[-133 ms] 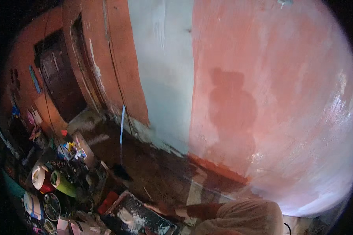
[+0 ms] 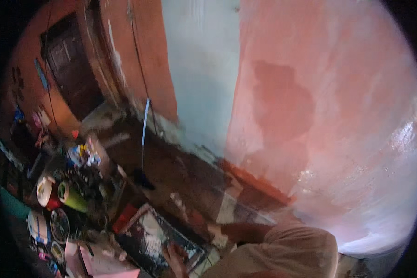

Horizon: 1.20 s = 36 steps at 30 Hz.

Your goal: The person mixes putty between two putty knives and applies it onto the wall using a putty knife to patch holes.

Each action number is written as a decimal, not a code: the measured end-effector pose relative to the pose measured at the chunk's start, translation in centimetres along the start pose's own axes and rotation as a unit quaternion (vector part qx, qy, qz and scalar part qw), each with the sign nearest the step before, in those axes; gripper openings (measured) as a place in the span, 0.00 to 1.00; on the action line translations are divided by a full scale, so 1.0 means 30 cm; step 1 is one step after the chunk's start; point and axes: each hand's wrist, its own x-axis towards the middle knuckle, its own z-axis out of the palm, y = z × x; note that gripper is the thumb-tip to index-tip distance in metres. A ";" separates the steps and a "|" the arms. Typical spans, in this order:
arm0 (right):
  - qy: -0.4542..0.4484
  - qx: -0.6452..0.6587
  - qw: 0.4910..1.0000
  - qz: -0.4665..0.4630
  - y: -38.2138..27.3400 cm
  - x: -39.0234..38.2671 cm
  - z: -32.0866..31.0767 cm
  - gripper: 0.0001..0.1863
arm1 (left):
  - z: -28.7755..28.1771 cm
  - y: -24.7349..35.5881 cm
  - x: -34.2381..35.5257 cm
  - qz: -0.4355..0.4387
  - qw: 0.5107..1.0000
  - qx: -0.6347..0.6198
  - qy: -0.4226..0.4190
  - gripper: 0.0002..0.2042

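The left hand (image 2: 176, 257) lies on the dark tray (image 2: 143, 241) on the floor, fingers spread loosely over its near edge. The right hand (image 2: 216, 230) rests just beside its far corner; its finger state is unclear.

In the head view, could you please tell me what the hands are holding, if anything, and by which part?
One hand rests on the near edge of the dark tray; whether it grips cannot be told. The other hand touches the floor beside the tray, holding nothing visible.

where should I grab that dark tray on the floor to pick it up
Probably by the raised rim of the dark tray: it lies flat, white material spread inside. One hand already rests at its right edge, so come from that side, then the opposite edge to keep it level.
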 end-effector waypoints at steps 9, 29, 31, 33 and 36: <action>0.025 -0.173 0.980 0.095 -0.470 -0.214 -0.930 0.18 | 0.528 0.128 0.035 0.047 0.969 0.096 -0.223 0.10; 0.106 -0.190 0.973 0.082 -0.926 -0.468 -1.197 0.18 | 0.991 -0.046 -0.053 0.055 0.921 0.186 -0.337 0.12; 0.126 -0.182 0.972 0.074 -0.930 -0.467 -1.183 0.17 | 1.011 -0.050 -0.048 0.070 0.916 0.184 -0.349 0.13; 0.155 -0.206 0.966 0.022 -0.909 -0.471 -1.172 0.17 | 1.032 -0.052 -0.053 0.086 0.905 0.209 -0.360 0.13; 0.120 -0.232 0.960 0.097 -0.932 -0.457 -1.148 0.18 | 1.027 -0.087 -0.020 0.079 0.913 0.182 -0.356 0.14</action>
